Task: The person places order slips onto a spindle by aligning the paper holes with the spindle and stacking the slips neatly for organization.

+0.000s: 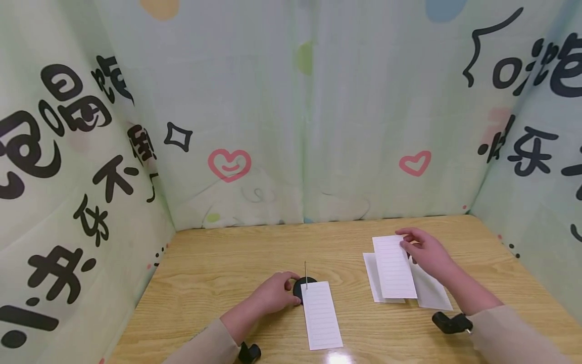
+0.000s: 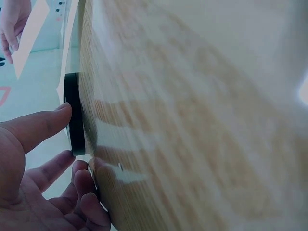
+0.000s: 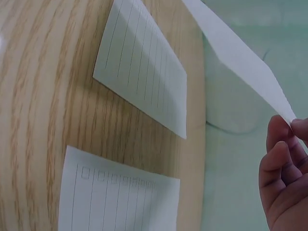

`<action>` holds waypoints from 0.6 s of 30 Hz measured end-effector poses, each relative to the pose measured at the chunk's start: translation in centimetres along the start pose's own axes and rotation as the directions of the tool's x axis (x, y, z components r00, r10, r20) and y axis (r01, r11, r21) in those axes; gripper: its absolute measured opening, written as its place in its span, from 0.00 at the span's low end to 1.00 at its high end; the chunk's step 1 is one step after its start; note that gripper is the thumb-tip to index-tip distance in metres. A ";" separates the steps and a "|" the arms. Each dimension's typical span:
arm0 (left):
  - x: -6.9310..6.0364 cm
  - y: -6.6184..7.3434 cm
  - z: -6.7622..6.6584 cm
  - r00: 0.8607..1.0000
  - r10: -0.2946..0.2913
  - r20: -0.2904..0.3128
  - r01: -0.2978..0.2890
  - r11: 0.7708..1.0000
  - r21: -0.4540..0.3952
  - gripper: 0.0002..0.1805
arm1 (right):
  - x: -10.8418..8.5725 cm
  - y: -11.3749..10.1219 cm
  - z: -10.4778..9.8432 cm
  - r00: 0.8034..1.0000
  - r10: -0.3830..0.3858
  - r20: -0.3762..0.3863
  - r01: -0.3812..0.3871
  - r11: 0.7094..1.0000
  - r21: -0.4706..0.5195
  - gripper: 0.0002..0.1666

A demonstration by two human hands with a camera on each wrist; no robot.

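My left hand (image 1: 275, 293) holds the round black base (image 1: 297, 289) of an upright bill spike by its edge. In the left wrist view the thumb rests on the disc-shaped base (image 2: 74, 115), with the fingers near its lower side. One lined white paper slip (image 1: 323, 318) lies at the spike's foot, its top end against the thin metal rod. On the right, my right hand (image 1: 425, 251) pinches another lined slip (image 1: 393, 268) by its upper corner, above the table. Under it lie two slips, a left one (image 3: 144, 67) and a right one (image 3: 120, 197), apart from each other.
The wooden table (image 1: 218, 263) reaches back to a printed curtain (image 1: 273, 101), which also hangs along both sides. A black wrist strap part (image 1: 451, 322) sits by the right sleeve, and another (image 1: 249, 353) by the left.
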State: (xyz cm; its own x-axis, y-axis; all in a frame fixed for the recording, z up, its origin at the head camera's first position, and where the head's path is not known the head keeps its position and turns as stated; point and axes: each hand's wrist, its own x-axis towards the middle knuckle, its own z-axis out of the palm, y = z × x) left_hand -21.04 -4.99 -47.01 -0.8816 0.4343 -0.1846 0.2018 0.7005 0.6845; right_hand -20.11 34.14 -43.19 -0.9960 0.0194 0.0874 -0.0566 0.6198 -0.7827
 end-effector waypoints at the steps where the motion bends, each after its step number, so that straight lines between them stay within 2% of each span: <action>1: 0.0 0.0 0.0 1.000 0.004 -0.001 -0.004 1.000 0.000 0.27 | 0.0 -0.1 0.2 1.000 -0.009 0.000 0.009 1.000 0.011 0.23; 8: -0.1 -0.1 0.1 1.000 -0.007 -0.005 0.007 1.000 0.000 0.27 | -0.2 -1.2 1.3 0.999 -0.028 0.025 0.026 0.997 0.077 0.22; 18: 0.2 -0.6 0.4 1.000 -0.018 -0.014 0.018 1.000 0.006 0.27 | -0.5 -2.5 3.2 0.999 -0.021 0.049 0.016 0.993 0.115 0.21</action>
State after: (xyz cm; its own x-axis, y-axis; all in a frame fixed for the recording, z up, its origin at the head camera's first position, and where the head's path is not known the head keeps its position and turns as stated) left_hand -21.19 -5.07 -47.79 -0.8909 0.4138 -0.1874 0.1882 0.7118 0.6768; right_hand -19.68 30.09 -43.20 -0.9968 -0.0326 0.0736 -0.0797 0.5261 -0.8467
